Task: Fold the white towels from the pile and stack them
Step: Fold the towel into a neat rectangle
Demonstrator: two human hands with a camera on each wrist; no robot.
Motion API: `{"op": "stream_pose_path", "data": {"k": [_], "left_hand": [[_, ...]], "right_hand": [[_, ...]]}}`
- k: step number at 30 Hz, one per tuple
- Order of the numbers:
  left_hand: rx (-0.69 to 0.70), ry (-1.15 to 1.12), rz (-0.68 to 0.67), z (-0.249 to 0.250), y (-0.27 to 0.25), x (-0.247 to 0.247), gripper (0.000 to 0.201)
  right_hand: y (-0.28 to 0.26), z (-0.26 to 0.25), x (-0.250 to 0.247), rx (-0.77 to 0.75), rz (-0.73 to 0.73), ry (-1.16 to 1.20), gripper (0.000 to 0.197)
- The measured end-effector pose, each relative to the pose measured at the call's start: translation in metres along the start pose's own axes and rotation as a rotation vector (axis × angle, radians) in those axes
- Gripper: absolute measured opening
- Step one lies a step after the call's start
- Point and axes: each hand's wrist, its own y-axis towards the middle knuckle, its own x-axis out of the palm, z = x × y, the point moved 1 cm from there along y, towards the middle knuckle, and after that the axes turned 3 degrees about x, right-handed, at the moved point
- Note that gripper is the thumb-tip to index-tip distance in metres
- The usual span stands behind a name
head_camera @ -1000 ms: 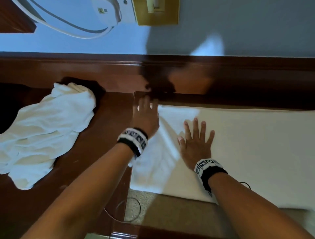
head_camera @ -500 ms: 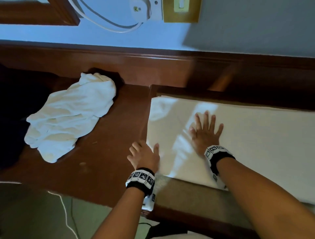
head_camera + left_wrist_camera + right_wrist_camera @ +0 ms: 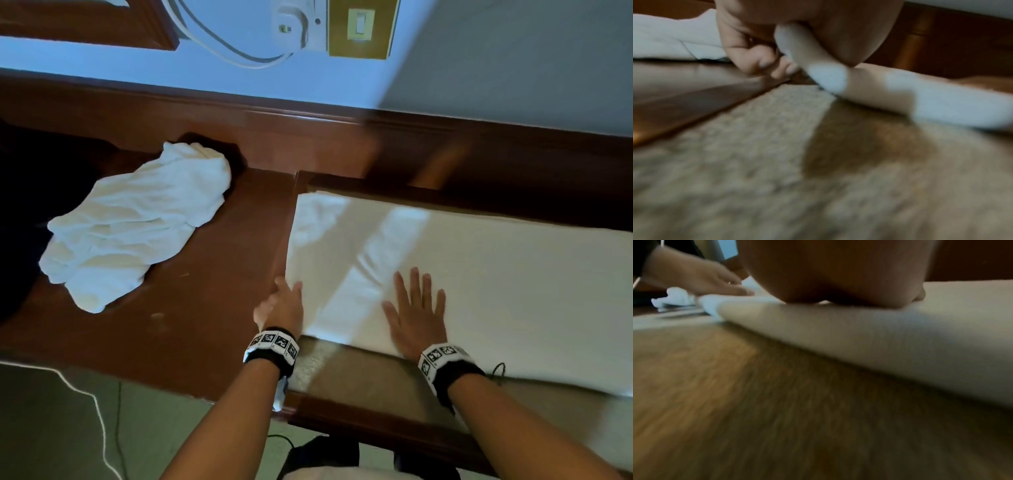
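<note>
White towel (image 3: 479,274) lies long-axis L-R; left hand (image 3: 281,305) fingers pinch its corner, right hand (image 3: 416,315) fingers splayed flat.

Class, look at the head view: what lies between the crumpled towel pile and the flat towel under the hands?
Only bare brown wooden tabletop separates the pile from the flat towel.

You find no readable text, brand, number or sign in any of the three views. The only printed marks are the black-and-white square code patterns on the left wristband (image 3: 272,346), at lower centre of the head view, and on the right wristband (image 3: 442,356), just right of it; they carry no letters or digits you can read. The wall switch plate (image 3: 361,29) and the white socket (image 3: 298,29), at the top centre, bear no legible marking. Both wrist views are too blurred to show any lettering.
</note>
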Motion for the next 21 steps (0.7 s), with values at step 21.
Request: {"op": "stream_pose_path", "data": {"k": [21], "left_hand": [[0.194, 0.029, -0.047, 0.013, 0.003, 0.016, 0.072]], "right_hand": [[-0.005, 0.009, 0.029, 0.027, 0.201, 0.007, 0.064]]}}
